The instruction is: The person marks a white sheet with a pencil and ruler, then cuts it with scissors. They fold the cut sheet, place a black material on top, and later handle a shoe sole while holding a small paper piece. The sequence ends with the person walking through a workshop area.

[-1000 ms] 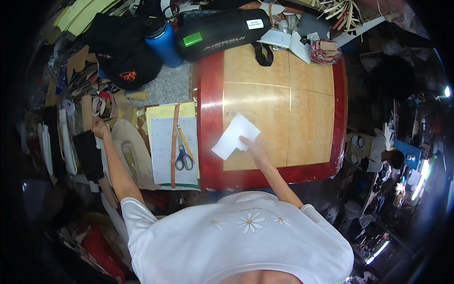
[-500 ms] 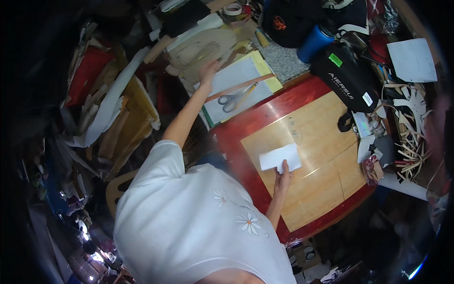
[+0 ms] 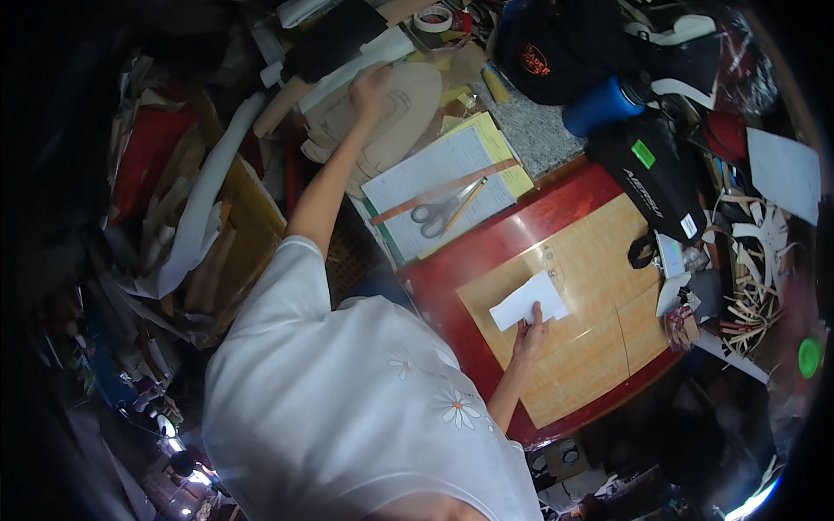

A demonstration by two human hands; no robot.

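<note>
A piece of white paper (image 3: 526, 301), apparently folded, is held above the board by my right hand (image 3: 531, 337), thumb on top and fingers underneath. My left hand (image 3: 371, 91) is stretched far forward over the brown cardboard pieces (image 3: 415, 100), close to a white roll (image 3: 382, 50). Its fingers are bent and partly hidden, and I cannot make out anything in them. Between the hands, grey scissors (image 3: 432, 220), a pencil (image 3: 465, 206) and a brown strip (image 3: 400, 208) lie on written sheets (image 3: 434, 169).
A light wooden board (image 3: 591, 347) covers much of the red table (image 3: 434, 278). To the right are a black case (image 3: 647, 178), a blue bottle (image 3: 599, 106) and a heap of pale strips (image 3: 751, 286). A roll of tape (image 3: 433, 18) sits at the back. Sheets and rolls (image 3: 195, 208) crowd the left.
My left hand has moved forward and slightly left over the cardboard pieces. My right hand still holds the white paper, which has turned a little. The whole view has shifted slightly.
</note>
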